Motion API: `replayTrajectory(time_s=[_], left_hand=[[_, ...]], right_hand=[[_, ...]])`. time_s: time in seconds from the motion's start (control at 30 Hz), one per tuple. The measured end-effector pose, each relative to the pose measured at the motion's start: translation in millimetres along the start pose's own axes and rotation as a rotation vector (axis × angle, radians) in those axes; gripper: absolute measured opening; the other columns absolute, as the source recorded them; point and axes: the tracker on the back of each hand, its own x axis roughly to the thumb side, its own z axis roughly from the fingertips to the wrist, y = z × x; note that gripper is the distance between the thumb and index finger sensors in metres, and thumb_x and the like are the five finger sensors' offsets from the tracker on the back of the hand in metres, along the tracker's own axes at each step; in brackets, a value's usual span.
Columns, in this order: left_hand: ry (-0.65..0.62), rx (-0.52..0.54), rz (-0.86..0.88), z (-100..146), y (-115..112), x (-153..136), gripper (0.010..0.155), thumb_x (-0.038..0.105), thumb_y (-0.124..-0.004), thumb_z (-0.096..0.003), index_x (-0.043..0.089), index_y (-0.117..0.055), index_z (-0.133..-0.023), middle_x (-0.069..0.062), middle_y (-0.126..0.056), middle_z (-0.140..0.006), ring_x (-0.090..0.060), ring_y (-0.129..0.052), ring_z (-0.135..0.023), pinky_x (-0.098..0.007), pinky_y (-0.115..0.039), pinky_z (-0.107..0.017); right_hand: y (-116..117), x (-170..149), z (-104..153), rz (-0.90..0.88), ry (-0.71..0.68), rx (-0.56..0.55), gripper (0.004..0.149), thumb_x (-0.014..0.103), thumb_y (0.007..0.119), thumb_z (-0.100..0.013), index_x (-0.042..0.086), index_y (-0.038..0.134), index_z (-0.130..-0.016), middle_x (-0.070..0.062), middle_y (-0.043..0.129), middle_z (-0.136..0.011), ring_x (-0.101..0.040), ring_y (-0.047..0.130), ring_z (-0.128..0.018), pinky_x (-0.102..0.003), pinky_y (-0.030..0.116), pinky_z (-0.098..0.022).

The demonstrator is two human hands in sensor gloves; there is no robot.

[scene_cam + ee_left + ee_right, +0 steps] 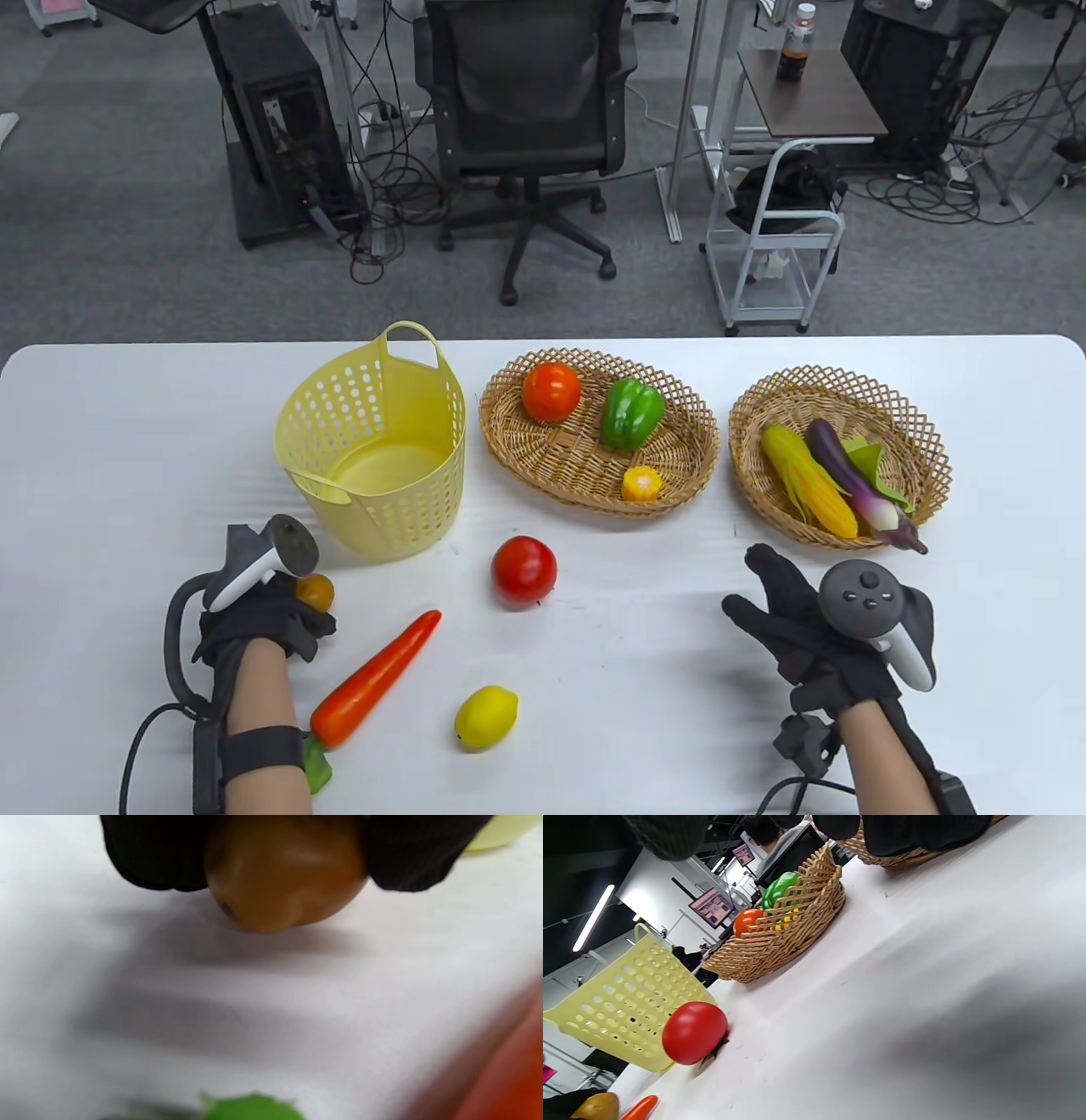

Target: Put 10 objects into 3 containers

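Observation:
My left hand (pixel 280 624) grips a small orange-brown fruit (pixel 316 591) just above the table, below the empty yellow plastic basket (pixel 377 441); the left wrist view shows the fruit (pixel 284 874) between my gloved fingers (pixel 157 853). A carrot (pixel 377 679), a lemon (pixel 485 717) and a red tomato (pixel 523 570) lie on the table. The middle wicker basket (pixel 526 450) holds an orange tomato (pixel 551 391), a green pepper (pixel 631 413) and a small yellow fruit (pixel 641 484). The right wicker basket (pixel 764 501) holds corn (pixel 806 480) and an eggplant (pixel 857 480). My right hand (pixel 780 607) is open and empty, below that basket.
The white table's (pixel 127 475) far edge runs behind the baskets. An office chair (pixel 526 110) and a white cart (pixel 776 246) stand beyond it. The right wrist view shows the red tomato (pixel 693 1032) beside the yellow basket (pixel 623 1005).

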Motion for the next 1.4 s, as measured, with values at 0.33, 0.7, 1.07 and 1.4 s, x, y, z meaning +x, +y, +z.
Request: replayTrajectory(time_s=[0.33,0.7,1.07,1.4], left_hand=[[-0.097,0.186,0.163,36.6,20.5,-36.4,0.095,0.063,-0.078,-0.052,0.009,-0.034,-0.118,-0.022,-0.057,-0.116,-0.043,-0.076,-0.101,-0.05,-0.078,-0.065],[-0.257,0.541,0.453,71.5,62.7,-54.5,0.096,0.065,-0.076,-0.0511,0.009,-0.035,-0.117,-0.02,-0.06,-0.114,-0.041,-0.08,-0.097,-0.037,-0.084,-0.051],[-0.359,0.872,0.711,74.4,99.9,-26.7,0.096,0.065,-0.075,-0.0515,0.011,-0.03,-0.116,-0.017,-0.056,-0.115,-0.04,-0.08,-0.098,-0.022,-0.087,-0.04],[-0.4,0.76,0.731,52.0,107.8,-4.9,0.095,0.071,-0.069,-0.0534,0.015,-0.025,-0.117,-0.011,-0.051,-0.119,-0.033,-0.077,-0.103,-0.017,-0.085,-0.045]], right_hand=[[0.0,-0.3,-0.3,-0.002,0.001,-0.002,0.081,0.057,0.062,-0.058,0.011,0.027,-0.114,-0.024,0.033,-0.118,-0.056,0.052,-0.098,-0.065,0.056,-0.066],[1.4,-1.5,-1.2,-0.006,0.015,0.011,0.082,0.057,0.062,-0.058,0.01,0.025,-0.114,-0.026,0.033,-0.118,-0.057,0.055,-0.096,-0.059,0.063,-0.063],[-0.1,-3.1,-1.4,-0.024,0.029,0.003,0.082,0.057,0.061,-0.058,0.009,0.024,-0.114,-0.026,0.032,-0.118,-0.056,0.056,-0.095,-0.058,0.065,-0.061],[0.4,-3.8,-2.3,-0.021,0.013,0.007,0.082,0.057,0.061,-0.058,0.009,0.024,-0.114,-0.027,0.032,-0.118,-0.056,0.057,-0.095,-0.058,0.064,-0.062]])
